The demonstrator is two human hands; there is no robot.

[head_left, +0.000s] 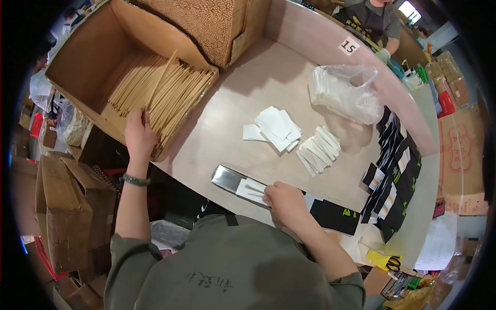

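My left hand (139, 135) reaches into an open cardboard box (85, 77), its fingers closed around the lower end of wooden chopsticks (164, 77) that slant over the many others lying there. Near the table's front edge my right hand (285, 202) pinches a flat white paper packet (250, 189) in a shiny metal trough (226, 178); thin greyish strips show by its fingertips. Black paper sleeves (338, 217) with green print lie just right of that hand. Further in are a stack of white packets (279, 128) and a fanned pile of narrow white packets (319, 150).
A second box packed with upright sticks (196, 23) stands behind the first. A clear plastic bag (346, 95) sits by the raised table rim (310, 28). Filled black sleeves (398, 175) pile up at right. Cartons (67, 217) stand at my left; a co-worker (372, 23) is beyond the rim.
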